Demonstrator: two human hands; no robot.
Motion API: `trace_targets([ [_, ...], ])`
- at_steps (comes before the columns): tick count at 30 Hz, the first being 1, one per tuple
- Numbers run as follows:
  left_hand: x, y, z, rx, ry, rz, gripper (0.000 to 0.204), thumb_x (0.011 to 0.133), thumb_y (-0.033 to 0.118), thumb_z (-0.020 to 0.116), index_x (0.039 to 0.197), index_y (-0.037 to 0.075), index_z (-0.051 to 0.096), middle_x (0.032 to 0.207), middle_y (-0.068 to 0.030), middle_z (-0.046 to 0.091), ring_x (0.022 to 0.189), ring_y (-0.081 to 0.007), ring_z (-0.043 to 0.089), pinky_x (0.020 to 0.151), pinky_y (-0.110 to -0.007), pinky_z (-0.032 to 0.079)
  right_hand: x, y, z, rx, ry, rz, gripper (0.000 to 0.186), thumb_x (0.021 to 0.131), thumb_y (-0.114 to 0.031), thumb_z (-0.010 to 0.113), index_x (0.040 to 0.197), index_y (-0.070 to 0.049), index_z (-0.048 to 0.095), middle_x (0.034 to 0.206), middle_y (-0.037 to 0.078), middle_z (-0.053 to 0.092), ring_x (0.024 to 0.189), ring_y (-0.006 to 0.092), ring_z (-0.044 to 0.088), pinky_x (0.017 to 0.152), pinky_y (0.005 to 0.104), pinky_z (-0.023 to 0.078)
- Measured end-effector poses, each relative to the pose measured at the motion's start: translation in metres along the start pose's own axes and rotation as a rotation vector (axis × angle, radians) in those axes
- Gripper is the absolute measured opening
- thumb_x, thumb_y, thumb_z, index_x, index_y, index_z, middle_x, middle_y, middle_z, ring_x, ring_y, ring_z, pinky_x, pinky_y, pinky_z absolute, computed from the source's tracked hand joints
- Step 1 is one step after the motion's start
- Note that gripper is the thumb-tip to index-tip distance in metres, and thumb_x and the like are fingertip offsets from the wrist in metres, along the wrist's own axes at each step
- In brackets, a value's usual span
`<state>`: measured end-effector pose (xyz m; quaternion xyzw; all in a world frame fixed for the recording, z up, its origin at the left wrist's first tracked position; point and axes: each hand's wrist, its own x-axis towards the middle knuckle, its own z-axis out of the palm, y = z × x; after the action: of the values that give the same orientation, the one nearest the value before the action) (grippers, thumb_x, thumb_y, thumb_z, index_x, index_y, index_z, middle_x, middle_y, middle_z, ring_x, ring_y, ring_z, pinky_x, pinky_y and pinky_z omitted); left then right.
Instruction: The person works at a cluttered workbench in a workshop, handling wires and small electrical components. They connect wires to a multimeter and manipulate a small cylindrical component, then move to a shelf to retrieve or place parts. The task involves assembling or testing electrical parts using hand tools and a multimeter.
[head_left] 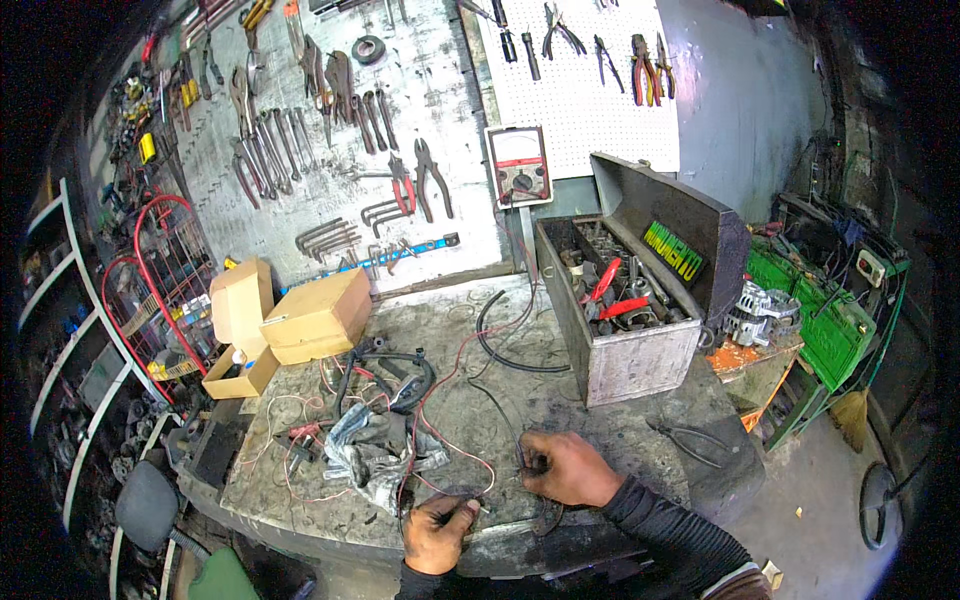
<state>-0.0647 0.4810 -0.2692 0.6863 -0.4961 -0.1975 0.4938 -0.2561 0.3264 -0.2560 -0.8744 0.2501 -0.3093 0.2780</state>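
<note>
Wiring job under way: left hand (438,532) and right hand (565,468), apart, each pinch thin wire (462,452); loose harness (385,385) unsorted on worktop (600,425).

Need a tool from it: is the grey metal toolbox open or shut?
Open: the toolbox lid leans back, with red-handled tools showing inside.

Two tan cardboard boxes (318,316) sit at the tabletop's ten o'clock corner, one open box (240,300) upright. A green-and-yellow label (672,250) slants inside the toolbox lid at two o'clock.
</note>
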Motion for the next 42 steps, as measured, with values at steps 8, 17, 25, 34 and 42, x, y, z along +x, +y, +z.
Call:
trace_targets([
  [8, 0.001, -0.005, -0.002, 0.007, -0.035, -0.036, 0.026, 0.091, 0.022, 0.072, 0.081, -0.003, 0.071, 0.061, -0.0069, 0.058, 0.06, -0.0125, 0.052, 0.059, -0.032, 0.043, -0.002, 0.001, 0.0, 0.049, 0.078, -0.032, 0.036, 0.074, -0.013, 0.078, 0.106, -0.002, 0.065, 0.094, 0.024, 0.068, 0.096, 0.0455, 0.065, 0.08, 0.0488, 0.053],
  [17, 0.003, -0.014, 0.002, -0.121, -0.058, -0.009, 0.025, 0.094, 0.018, 0.069, 0.079, -0.002, 0.07, 0.064, -0.0003, 0.058, 0.059, -0.0088, 0.051, 0.056, -0.027, 0.039, -0.023, -0.005, -0.036, 0.26, 0.041, 0.22, 0.036, 0.075, -0.01, 0.08, 0.107, 0.003, 0.069, 0.095, 0.017, 0.074, 0.087, 0.021, 0.069, 0.081, 0.0377, 0.055],
  [25, 0.004, -0.011, 0.003, -0.119, -0.072, -0.025, 0.024, 0.093, 0.017, 0.071, 0.083, -0.005, 0.071, 0.066, -0.0037, 0.059, 0.06, -0.011, 0.054, 0.056, -0.029, 0.04, -0.033, -0.003, -0.037, 0.321, 0.038, 0.27, 0.033, 0.075, -0.009, 0.082, 0.103, 0.004, 0.07, 0.089, 0.014, 0.074, 0.082, 0.0168, 0.066, 0.079, 0.036, 0.054],
  [34, 0.003, -0.008, 0.006, -0.125, -0.073, -0.066, 0.023, 0.093, 0.018, 0.071, 0.085, -0.004, 0.073, 0.065, -0.0033, 0.06, 0.061, -0.0114, 0.054, 0.058, -0.029, 0.042, -0.038, 0.001, -0.027, 0.381, 0.063, 0.355, 0.018, 0.078, -0.003, 0.081, 0.089, 0.0, 0.067, 0.074, 0.002, 0.065, 0.069, 0.0099, 0.057, 0.066, 0.0297, 0.05],
  [42, 0.0, -0.01, -0.002, -0.054, -0.047, 0.028, 0.022, 0.091, 0.018, 0.073, 0.087, -0.003, 0.073, 0.07, -0.0067, 0.062, 0.065, -0.0129, 0.058, 0.06, -0.032, 0.045, -0.033, -0.015, -0.026, 0.196, 0.03, 0.348, 0.033, 0.074, -0.017, 0.08, 0.1, 0.0, 0.07, 0.088, 0.021, 0.071, 0.083, 0.0338, 0.071, 0.076, 0.042, 0.055],
])
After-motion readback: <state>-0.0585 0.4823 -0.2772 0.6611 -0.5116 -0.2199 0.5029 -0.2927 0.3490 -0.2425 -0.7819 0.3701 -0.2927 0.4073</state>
